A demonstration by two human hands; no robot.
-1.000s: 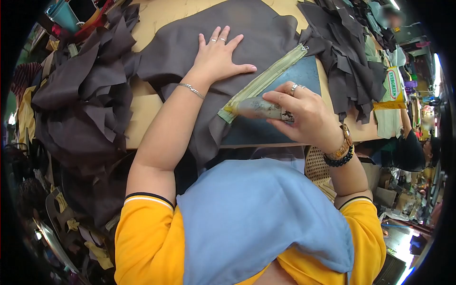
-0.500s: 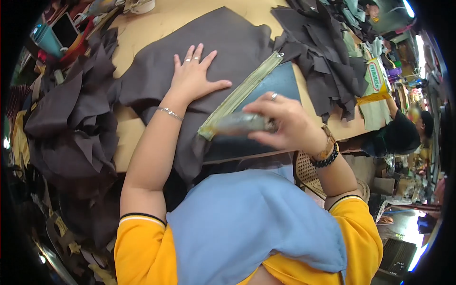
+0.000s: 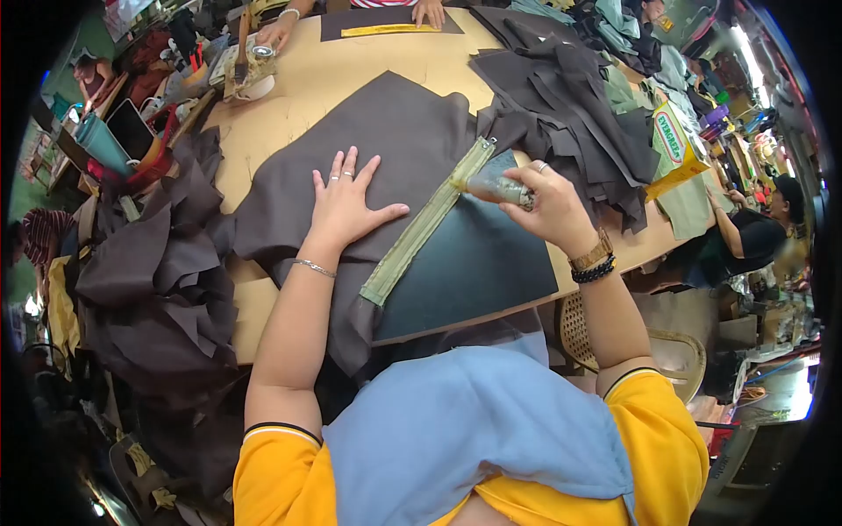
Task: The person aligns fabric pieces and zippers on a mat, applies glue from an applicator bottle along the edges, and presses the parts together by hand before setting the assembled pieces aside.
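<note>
My left hand (image 3: 344, 203) lies flat with fingers spread on a large dark brown leather sheet (image 3: 386, 123). Across the sheet's right edge runs a pale green zipper (image 3: 412, 237), slanting up to its metal pull. In my right hand (image 3: 557, 206) is a small cloudy bottle (image 3: 498, 188), gripped near its base and tipped sideways. Its yellowish tip meets the upper part of the zipper. Beneath the zipper's right side lies a dark, smooth board (image 3: 482, 254) at the table edge.
Piled brown leather pieces hang at the left (image 3: 158, 272) and lie stacked at the right (image 3: 570, 114). A yellow Evergreen box (image 3: 675, 149) stands beyond. Across the table (image 3: 298, 70), another person's hands (image 3: 428, 13) touch a yellow strip (image 3: 390, 30) on brown leather.
My right hand has moved the bottle's tip from the zipper's lower end to near its upper end. My left hand stays flat on the leather. The view has shifted, showing more of the table's far side.
</note>
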